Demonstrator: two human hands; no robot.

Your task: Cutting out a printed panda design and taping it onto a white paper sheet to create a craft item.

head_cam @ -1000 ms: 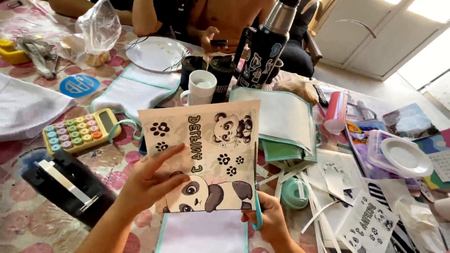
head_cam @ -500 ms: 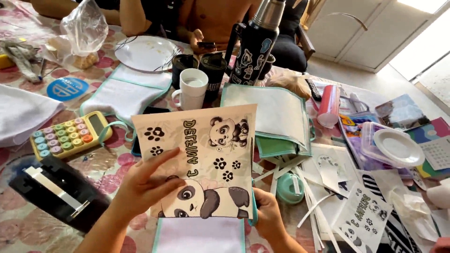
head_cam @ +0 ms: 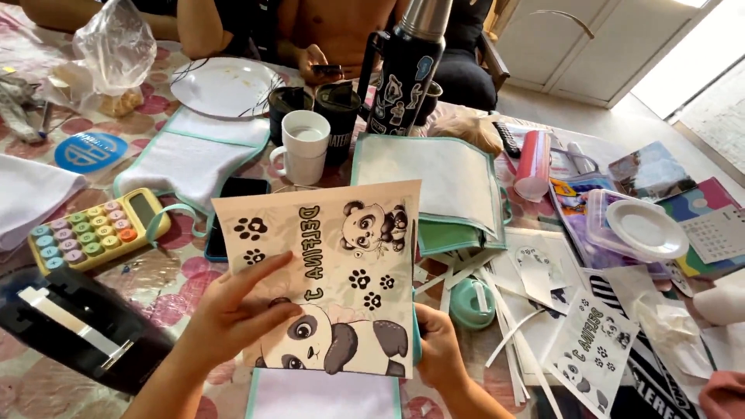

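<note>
I hold up a cream sheet printed with pandas and black paw prints over the table. My left hand lies across its lower left part, fingers spread on the print. My right hand grips its lower right edge from behind. Under the sheet a white cloth with a teal border lies at the near edge.
A pastel calculator, a black device, a white mug, a tall black flask, a white plate, a teal tape roll and paper scraps crowd the floral table. A person sits opposite holding a phone.
The view has shifted slightly; the panda sheet stays held in both hands and has dropped a little lower in the picture. My left fingers have spread further across it.
</note>
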